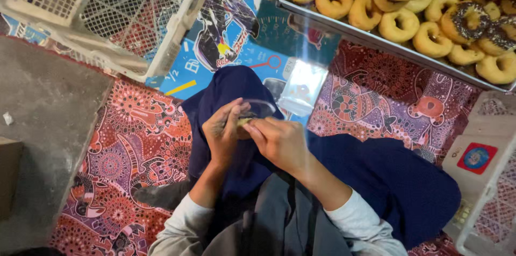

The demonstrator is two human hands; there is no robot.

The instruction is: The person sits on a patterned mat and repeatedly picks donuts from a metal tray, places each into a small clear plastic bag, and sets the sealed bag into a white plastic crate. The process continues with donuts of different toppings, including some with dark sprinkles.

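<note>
Both hands meet over the lap: left hand [224,129] and right hand [279,142] pinch a small yellowish piece [244,121] between the fingertips, its kind not discernible. Just beyond the fingers lies a clear plastic bag [302,87] on the patterned mat [134,143]. Far right, a metal tray [344,33] carries ring doughnuts [399,25]. Far left stands a white crate [161,46]; a second crate [484,180] sits near right.

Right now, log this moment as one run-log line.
left hand: holds small clear bag | right hand: at bag mouth, pinching | tray of doughnuts: ahead right | white crate: ahead left
</note>
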